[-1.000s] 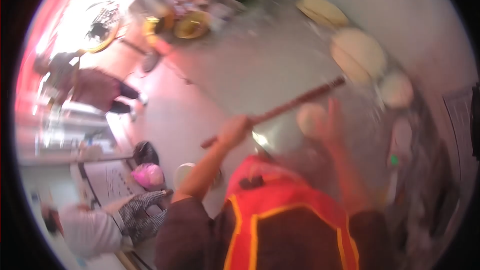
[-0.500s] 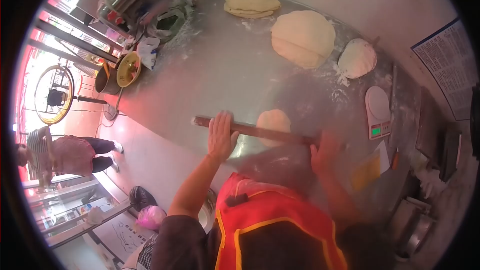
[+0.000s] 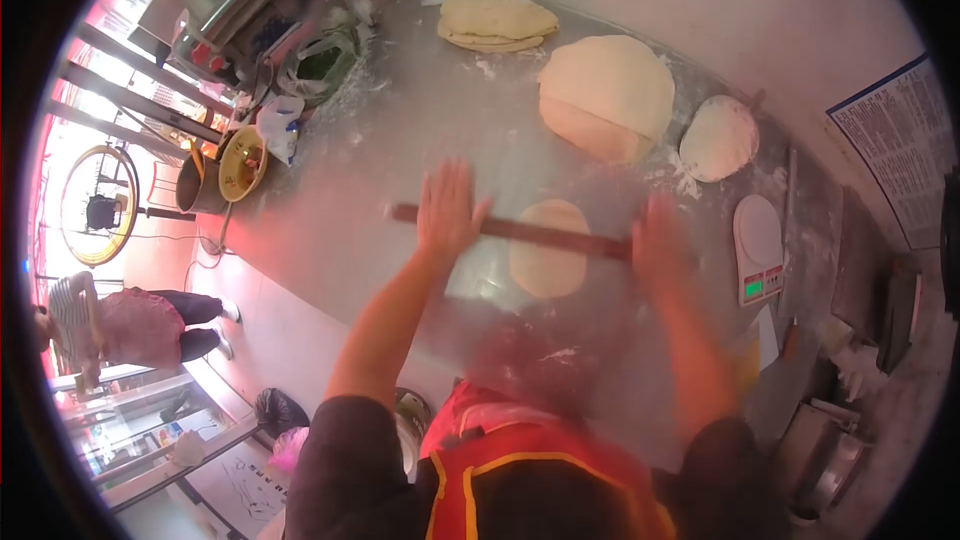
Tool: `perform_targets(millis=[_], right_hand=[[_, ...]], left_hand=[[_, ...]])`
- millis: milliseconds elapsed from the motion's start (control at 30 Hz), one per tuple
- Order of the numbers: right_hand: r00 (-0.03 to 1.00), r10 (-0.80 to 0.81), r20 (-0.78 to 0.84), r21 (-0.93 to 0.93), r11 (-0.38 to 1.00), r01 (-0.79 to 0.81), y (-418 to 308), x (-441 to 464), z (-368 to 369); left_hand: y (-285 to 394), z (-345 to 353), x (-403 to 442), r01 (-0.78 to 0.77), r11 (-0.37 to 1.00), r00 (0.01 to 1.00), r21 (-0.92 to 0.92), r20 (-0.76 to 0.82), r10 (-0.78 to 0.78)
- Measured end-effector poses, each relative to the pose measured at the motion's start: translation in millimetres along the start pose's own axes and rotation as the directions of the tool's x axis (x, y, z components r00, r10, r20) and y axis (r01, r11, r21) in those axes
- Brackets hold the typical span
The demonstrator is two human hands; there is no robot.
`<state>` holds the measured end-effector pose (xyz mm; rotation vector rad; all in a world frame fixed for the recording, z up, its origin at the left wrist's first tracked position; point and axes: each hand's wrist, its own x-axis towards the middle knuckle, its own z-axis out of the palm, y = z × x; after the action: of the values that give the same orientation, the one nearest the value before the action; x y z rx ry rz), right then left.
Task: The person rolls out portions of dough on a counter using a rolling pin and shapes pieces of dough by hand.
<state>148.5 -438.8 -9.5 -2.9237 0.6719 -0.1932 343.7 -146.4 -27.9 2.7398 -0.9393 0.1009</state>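
One rolling pin (image 3: 545,234) crosswise over dough (image 3: 548,275), right end nearer the apron (image 3: 540,440).

Two hands (image 3: 447,212) (image 3: 664,245) are on one rolling pin (image 3: 560,236). Four pieces of dough (image 3: 548,275) (image 3: 497,22) (image 3: 606,98) (image 3: 718,138) lie on one bench (image 3: 430,120): one under the pin, three nearer the wall (image 3: 760,10). There are also one scale (image 3: 759,245), one yellow bowl (image 3: 242,164), one pot (image 3: 196,183), one fan (image 3: 101,210), one printed notice (image 3: 895,145), one black bag (image 3: 281,410) and one other person (image 3: 135,328).
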Motion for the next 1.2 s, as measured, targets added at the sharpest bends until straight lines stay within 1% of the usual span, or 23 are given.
perform_targets(millis=[33, 100, 167, 200, 267, 300, 333, 367, 400, 433, 500, 567, 667, 767, 833, 933, 967, 1000, 1033, 1067, 1100, 1133, 1200], right_hand=[[0.988, 0.027, 0.154, -0.003, 1.0, -0.027, -12, -36, -17], [0.995, -0.099, 0.006, 0.175, 0.98, 0.096, -12, -111, -12], [0.995, -0.099, -0.004, 0.198, 0.975, 0.098, -17, -113, -3], [0.995, -0.101, -0.001, 0.212, 0.972, 0.099, -19, -117, 4], [0.998, -0.03, 0.051, 0.439, 0.898, 0.005, -23, -76, 41], [0.996, -0.061, 0.064, 0.564, 0.825, 0.014, -39, -30, 57], [0.978, -0.161, 0.136, 0.592, 0.804, 0.05, -46, -3, 64], [0.938, -0.276, 0.209, 0.619, 0.78, 0.092, -68, 13, 70], [0.887, -0.29, 0.36, 0.605, 0.796, 0.014, -103, 24, 31], [0.772, -0.44, 0.459, 0.683, 0.73, 0.01, -103, 39, 70], [0.556, -0.711, 0.431, 0.635, 0.676, 0.373, -173, 40, 74], [0.349, -0.824, 0.447, 0.525, 0.558, 0.643, -201, 31, 69], [0.54, -0.812, 0.22, 0.584, 0.554, 0.593, -201, 26, 122], [0.812, -0.516, 0.275, 0.668, 0.709, 0.225, -110, 55, 197], [0.813, -0.361, 0.456, 0.409, 0.897, 0.169, -102, 21, 87], [0.913, -0.181, 0.366, 0.462, 0.887, -0.009, -53, -54, 23], [0.951, -0.211, 0.227, 0.376, 0.919, 0.114, -29, -75, 21], [0.963, -0.247, 0.105, 0.253, 0.943, 0.214, -8, -97, 25], [0.962, -0.251, 0.104, 0.06, 0.967, 0.246, 0, -119, 21], [0.974, -0.218, 0.069, 0.011, 0.976, 0.217, 2, -130, 17], [0.965, -0.261, -0.022, 0.011, 0.965, 0.261, 4, -131, 24], [0.981, -0.192, 0.004, -0.027, 0.981, 0.192, 1, -120, 32], [0.991, -0.134, -0.003, 0.024, 0.991, 0.134, -17, -80, 20]], left_hand=[[-3, -6, -43, -0.038, 0.999, 0.999, -0.018, 0.019, 0.039], [0, -19, -106, -0.075, 0.995, 0.997, -0.068, 0.004, 0.075], [6, -31, -137, -0.09, 0.987, 0.994, -0.13, -0.068, 0.081], [6, -32, -137, -0.091, 0.985, 0.992, -0.146, 0.077, 0.103], [-3, -25, -109, -0.063, 0.989, 0.943, -0.136, 0.315, 0.103], [-5, -5, -115, -0.144, 0.976, 0.99, -0.166, -0.03, 0.141], [-1, -14, -116, -0.116, 0.984, 0.989, -0.137, 0.077, 0.128], [5, -21, -122, -0.046, 0.991, 0.988, -0.128, 0.138, 0.064], [11, -31, -134, -0.066, 0.989, 0.989, -0.133, 0.125, 0.083], [13, -24, -151, -0.065, 0.987, 0.997, -0.15, 0.025, 0.07], [26, -30, -169, 0.035, 0.975, 0.99, -0.221, 0.143, -0.003], [40, -33, -185, 0.013, 0.988, 0.995, -0.153, 0.102, 0.002], [43, -33, -196, 0.003, 0.987, 0.994, -0.162, 0.106, 0.014], [42, -24, -197, -0.003, 0.993, 0.998, -0.116, 0.057, 0.01], [34, -14, -196, -0.072, 0.989, 0.995, -0.128, -0.074, 0.063], [31, -6, -195, 0.024, 0.985, 0.997, -0.17, -0.067, -0.036], [28, 13, -200, -0.001, 0.992, 0.978, -0.125, -0.209, -0.026], [29, 24, -202, 0.043, 0.988, 0.972, -0.148, -0.221, -0.075], [35, -1, -203, 0.103, 0.977, 0.992, -0.186, -0.059, -0.116], [40, -11, -205, 0.061, 0.973, 0.979, -0.224, -0.177, -0.102], [45, -21, -196, 0.212, 0.939, 0.977, -0.271, 0.07, -0.201], [47, -21, -187, 0.198, 0.956, 0.976, -0.215, -0.049, -0.213], [40, -16, -158, 0.15, 0.988, 0.988, -0.042, -0.015, -0.151]])
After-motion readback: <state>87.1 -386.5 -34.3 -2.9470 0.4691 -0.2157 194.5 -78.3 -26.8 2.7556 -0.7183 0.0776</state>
